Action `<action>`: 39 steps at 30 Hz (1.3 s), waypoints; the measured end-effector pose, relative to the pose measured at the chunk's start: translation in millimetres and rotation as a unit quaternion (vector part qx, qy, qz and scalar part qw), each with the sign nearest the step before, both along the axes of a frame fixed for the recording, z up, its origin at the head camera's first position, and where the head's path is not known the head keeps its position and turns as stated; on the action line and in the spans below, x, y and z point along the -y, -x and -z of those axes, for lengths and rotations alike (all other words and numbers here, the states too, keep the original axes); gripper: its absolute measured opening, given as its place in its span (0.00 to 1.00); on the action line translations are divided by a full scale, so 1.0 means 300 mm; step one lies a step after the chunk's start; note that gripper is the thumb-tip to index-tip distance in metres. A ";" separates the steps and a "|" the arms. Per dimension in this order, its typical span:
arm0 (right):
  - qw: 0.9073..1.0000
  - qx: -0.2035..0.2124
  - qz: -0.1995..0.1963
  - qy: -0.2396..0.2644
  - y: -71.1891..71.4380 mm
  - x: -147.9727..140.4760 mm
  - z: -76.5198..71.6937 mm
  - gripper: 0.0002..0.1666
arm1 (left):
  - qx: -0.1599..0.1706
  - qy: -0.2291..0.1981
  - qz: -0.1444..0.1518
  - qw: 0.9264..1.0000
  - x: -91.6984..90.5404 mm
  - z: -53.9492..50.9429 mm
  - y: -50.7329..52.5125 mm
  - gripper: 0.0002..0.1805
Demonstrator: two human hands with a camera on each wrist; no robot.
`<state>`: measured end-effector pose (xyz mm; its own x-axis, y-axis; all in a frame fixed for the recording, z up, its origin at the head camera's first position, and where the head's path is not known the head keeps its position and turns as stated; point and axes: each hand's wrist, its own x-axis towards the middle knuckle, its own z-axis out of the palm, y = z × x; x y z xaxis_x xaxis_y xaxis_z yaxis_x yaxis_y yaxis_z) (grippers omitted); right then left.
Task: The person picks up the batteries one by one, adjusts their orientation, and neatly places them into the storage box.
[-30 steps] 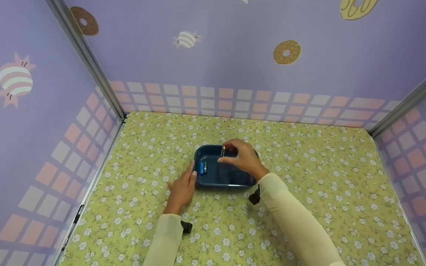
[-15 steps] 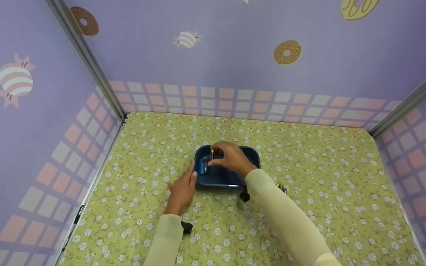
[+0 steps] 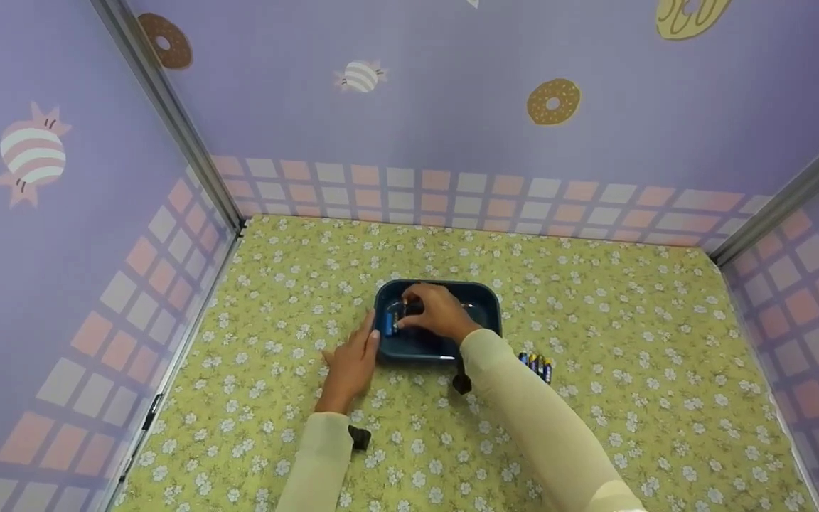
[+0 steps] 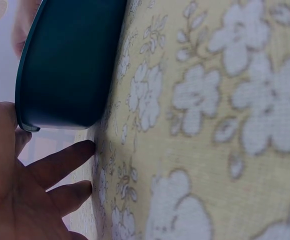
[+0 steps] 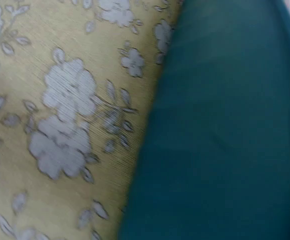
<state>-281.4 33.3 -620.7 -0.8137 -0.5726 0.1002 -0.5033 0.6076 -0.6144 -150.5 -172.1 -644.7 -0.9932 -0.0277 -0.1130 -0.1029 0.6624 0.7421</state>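
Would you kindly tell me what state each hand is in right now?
Left hand: open, fingers extended against the side of the blue tray.
Right hand: closed, apparently pinching a battery inside the tray.

Tray [image 3: 413, 358]: deep blue, rounded corners, flat on the flowered cloth [image 3: 296, 284], well in from its far edge; my left hand [image 3: 352, 358] rests against its left end.
Held battery [image 3: 404, 303]: largely covered by my right hand [image 3: 439, 311], which pinches it low over the tray's left half; tilt unclear.
Batteries inside [image 3: 389, 325]: a blue one and a darker one, side by side near the tray's left edge.
Batteries outside [image 3: 533, 363]: four, dark and blue, some yellow-tipped, in a row off the tray's near right corner.
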 end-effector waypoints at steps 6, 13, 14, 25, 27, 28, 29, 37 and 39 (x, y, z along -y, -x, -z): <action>1.000 0.025 -0.004 0.014 -0.001 0.009 0.038 0.31 | 0.000 -0.002 0.000 1.000 0.002 0.000 -0.002 0.33; 0.999 0.028 -0.005 0.015 -0.001 0.017 0.064 0.30 | -0.001 0.007 -0.001 1.000 0.003 -0.005 -0.001 0.34; 1.000 0.026 -0.006 0.011 -0.002 0.017 0.065 0.30 | 0.000 0.008 -0.002 1.000 0.003 -0.005 0.000 0.34; 0.999 -0.008 -0.019 -0.040 -0.007 0.018 0.084 0.35 | 0.008 0.005 -0.005 1.000 0.000 -0.007 -0.005 0.32; 0.999 -0.013 -0.021 -0.047 -0.008 0.019 0.085 0.36 | 0.007 0.003 -0.005 1.000 0.000 -0.008 -0.006 0.32; 0.998 -0.016 -0.021 -0.051 -0.009 0.021 0.085 0.36 | 0.007 0.003 -0.005 1.000 0.000 -0.008 -0.006 0.32; 0.998 -0.019 -0.021 -0.054 -0.009 0.022 0.085 0.36 | 0.006 0.003 -0.005 1.000 0.000 -0.009 -0.006 0.32; 0.996 -0.030 -0.014 -0.078 -0.015 0.029 0.085 0.37 | 0.004 0.008 -0.006 1.000 0.000 -0.007 -0.004 0.32; 0.996 -0.034 -0.014 -0.082 -0.016 0.030 0.086 0.37 | 0.004 0.009 -0.005 1.000 0.000 -0.005 -0.003 0.32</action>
